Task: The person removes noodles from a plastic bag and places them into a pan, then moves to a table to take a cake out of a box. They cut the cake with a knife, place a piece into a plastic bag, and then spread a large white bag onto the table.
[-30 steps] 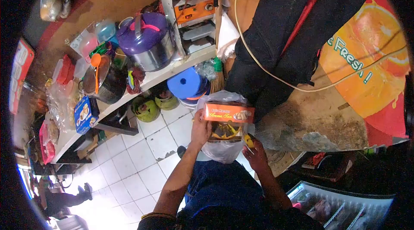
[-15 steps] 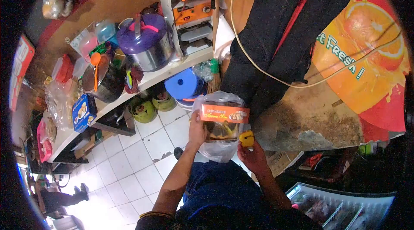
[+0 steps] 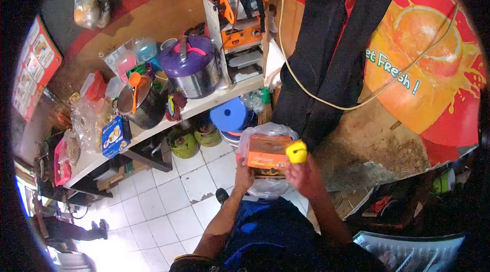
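Note:
My left hand (image 3: pixel 244 176) grips the left side of an orange box (image 3: pixel 266 153) that sits inside a clear plastic bag (image 3: pixel 268 186), held up in front of my chest. My right hand (image 3: pixel 304 177) holds a small yellow object (image 3: pixel 296 151) at the box's upper right corner, touching or just over the box. The box's top face is turned toward me, with printed lettering along its lower edge.
A white shelf (image 3: pixel 153 126) on the left carries a purple pot (image 3: pixel 191 63), a dark pot (image 3: pixel 138 101), a blue packet (image 3: pixel 115 137) and a cup-sealing machine (image 3: pixel 240 27). Green gas cylinders (image 3: pixel 185 143) and a blue stool (image 3: pixel 228 115) stand beneath. A black garment (image 3: pixel 326 52) hangs ahead.
The box has tilted so its top faces me. My right hand rose from below the bag, bringing the yellow object up to the box's upper right corner. The camera view shifted.

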